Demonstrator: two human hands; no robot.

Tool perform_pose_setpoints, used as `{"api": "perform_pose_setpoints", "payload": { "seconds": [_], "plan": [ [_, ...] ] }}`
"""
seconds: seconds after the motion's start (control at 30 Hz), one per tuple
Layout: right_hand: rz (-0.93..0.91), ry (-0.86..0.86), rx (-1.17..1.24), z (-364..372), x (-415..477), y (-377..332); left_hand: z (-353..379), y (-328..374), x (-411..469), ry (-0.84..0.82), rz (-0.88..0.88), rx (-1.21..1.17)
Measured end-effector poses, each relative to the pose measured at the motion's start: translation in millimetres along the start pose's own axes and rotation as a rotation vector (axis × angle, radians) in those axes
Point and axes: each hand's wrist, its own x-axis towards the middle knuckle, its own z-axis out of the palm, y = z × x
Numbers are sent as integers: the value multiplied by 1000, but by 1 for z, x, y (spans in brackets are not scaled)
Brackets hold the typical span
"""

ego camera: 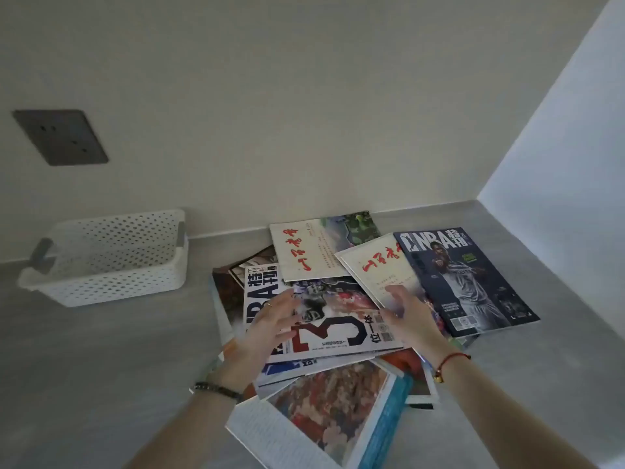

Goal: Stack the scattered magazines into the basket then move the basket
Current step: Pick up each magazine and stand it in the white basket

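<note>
Several magazines lie scattered and overlapping on the grey counter (101,350). A white NBA magazine (334,319) with a big "3" tops the middle of the pile. My left hand (267,330) hovers over its left side, fingers spread and straight. My right hand (409,316) hovers over its right edge, fingers relaxed, holding nothing. A dark NBA magazine (473,282) lies to the right, and two cream magazines with red script (304,252) (378,269) lie behind. An open book (324,421) sits nearest me. The white perforated basket (111,255) stands empty at the left against the wall.
A wall runs along the back of the counter, with a dark socket plate (61,137) above the basket. A second wall (558,147) closes the right side, forming a corner behind the magazines. Bare counter lies between the basket and the pile.
</note>
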Motion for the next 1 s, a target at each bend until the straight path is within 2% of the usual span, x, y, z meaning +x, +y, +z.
{"api": "perform_pose_setpoints", "payload": {
  "seconds": [0.17,0.23,0.4,0.47,0.57,0.7,0.87,0.93,1.0],
  "plan": [
    [35,-51,-253,-6,34,18,29,-6,34,32,-52,-9],
    [45,-74,-282,-3,42,25,36,-11,44,46,-67,-7],
    [-124,-160,-662,3,53,33,43,-16,59,50,-88,-55],
    [-154,-144,-714,4,57,34,48,-14,63,60,-99,-68],
    [-75,-63,-582,-5,60,31,59,-12,61,8,-105,-62],
    [-78,29,-339,-18,55,10,73,-10,55,-89,-59,-39],
    [-196,-40,39,2,14,-58,87,-2,42,-261,-22,-98],
    [-260,-101,70,20,-6,-82,80,8,33,-225,1,-216],
    [-308,-192,83,38,-26,-99,62,9,27,-100,23,-299]
  ]
}}
